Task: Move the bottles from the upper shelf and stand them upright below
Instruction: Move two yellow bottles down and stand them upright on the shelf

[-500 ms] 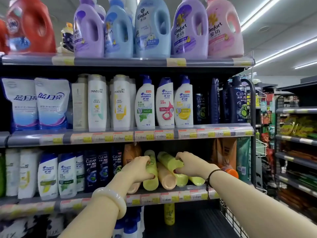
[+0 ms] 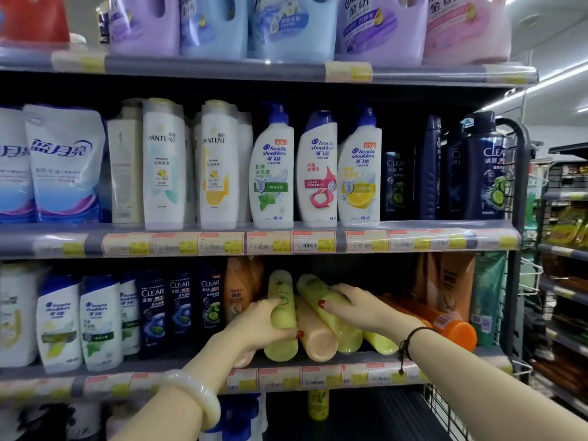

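Note:
Several bottles lie on their sides on the third shelf (image 2: pixel 321 374), bases toward me. My left hand (image 2: pixel 257 326) grips the left yellow-green bottle (image 2: pixel 281 313) around its middle. My right hand (image 2: pixel 356 307) rests over a second yellow-green bottle (image 2: pixel 321 297), fingers curled on it. A peach bottle (image 2: pixel 316 335) lies between them. Another yellow-green bottle (image 2: pixel 380 342) and an orange bottle (image 2: pixel 445 326) lie to the right, partly under my right wrist. One yellow bottle (image 2: pixel 318 405) stands upright on the dark shelf below.
Upright Clear and Head & Shoulders bottles (image 2: pixel 178 310) fill the shelf's left part. Orange refill pouches (image 2: pixel 445 281) stand behind at the right. A metal end frame (image 2: pixel 517 249) closes the shelf's right side. Shampoo rows and detergent jugs sit on the shelves above.
The view has closed in on the shelves. My left hand has wrapped further around the left yellow-green bottle and my right hand has slid further over the second one.

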{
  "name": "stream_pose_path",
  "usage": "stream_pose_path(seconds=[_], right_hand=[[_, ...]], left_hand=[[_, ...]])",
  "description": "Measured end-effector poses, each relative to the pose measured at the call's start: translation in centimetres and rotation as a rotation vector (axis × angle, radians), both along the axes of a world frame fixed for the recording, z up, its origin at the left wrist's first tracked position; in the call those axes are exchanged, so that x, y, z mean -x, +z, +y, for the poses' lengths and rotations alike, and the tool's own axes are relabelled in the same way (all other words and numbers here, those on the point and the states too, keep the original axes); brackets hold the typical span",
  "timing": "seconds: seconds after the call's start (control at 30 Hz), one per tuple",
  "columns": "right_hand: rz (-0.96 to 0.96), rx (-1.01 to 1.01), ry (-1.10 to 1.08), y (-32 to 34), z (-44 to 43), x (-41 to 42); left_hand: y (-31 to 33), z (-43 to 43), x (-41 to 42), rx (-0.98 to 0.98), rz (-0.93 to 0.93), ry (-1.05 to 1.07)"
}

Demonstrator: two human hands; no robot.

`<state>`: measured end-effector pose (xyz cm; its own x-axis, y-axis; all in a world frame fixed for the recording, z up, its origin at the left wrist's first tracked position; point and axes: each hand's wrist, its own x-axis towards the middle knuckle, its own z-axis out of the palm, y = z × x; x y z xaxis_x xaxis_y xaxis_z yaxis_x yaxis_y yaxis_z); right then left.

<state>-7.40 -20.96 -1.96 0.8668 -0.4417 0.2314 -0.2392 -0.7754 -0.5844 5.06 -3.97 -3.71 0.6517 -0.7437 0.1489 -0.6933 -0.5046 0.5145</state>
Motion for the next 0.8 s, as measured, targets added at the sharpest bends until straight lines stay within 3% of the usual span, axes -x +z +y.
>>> stream_pose_path(seconds=[0.57,0.8], right_hand=[[-0.219,-0.184,0.075,-2.9,-1.2,0.7],[-0.224,-0.355,0.045,-2.9,-1.2,0.2]], left_hand=[[-1.0,0.8,1.6,-0.151,-0.287,0.028],[-0.9,-0.9,1.9,-0.131,-0.176,0.078]])
